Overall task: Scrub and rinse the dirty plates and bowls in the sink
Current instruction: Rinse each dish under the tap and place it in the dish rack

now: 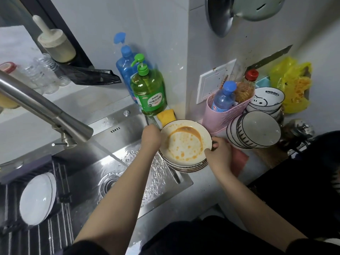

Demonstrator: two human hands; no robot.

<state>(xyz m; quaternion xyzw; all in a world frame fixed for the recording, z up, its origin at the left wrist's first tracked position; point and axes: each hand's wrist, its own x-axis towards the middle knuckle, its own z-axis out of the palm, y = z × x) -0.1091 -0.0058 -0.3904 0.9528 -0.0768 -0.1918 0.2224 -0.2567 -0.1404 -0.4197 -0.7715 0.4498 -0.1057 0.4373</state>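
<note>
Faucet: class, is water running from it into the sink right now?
Yes, a stream of water leaves the faucet spout and lands in the wet steel sink near the drain.

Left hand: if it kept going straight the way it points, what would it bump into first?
Probably the yellow sponge, just beyond the left hand, then the green soap bottle. Depth is hard to judge from above.
</note>
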